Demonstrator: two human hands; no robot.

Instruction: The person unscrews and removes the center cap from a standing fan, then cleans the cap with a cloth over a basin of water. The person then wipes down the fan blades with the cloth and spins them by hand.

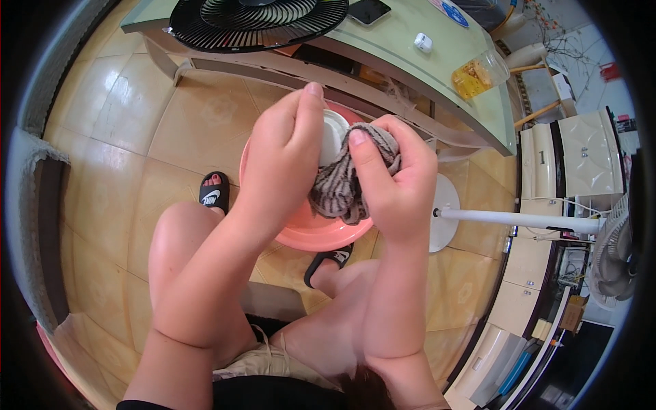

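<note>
My left hand (287, 138) grips a round white plastic piece (333, 134) by its left side; most of it is hidden behind the fingers. Bunched in my right hand (397, 179) is a grey and dark striped cloth (338, 189), which hangs down and overlaps the white piece's right edge. Both hands are close together over a pink plastic basin (323, 233) on the floor between my feet. The inside of the basin is largely hidden by my hands and the cloth.
A glass-topped table (389, 46) ahead bears a black fan grille (256, 25), a phone (369, 10), a white earbud case (423, 43) and a jar of yellow liquid (476, 77). To the right are a white fan stand (512, 217) and cream cabinets (517, 261).
</note>
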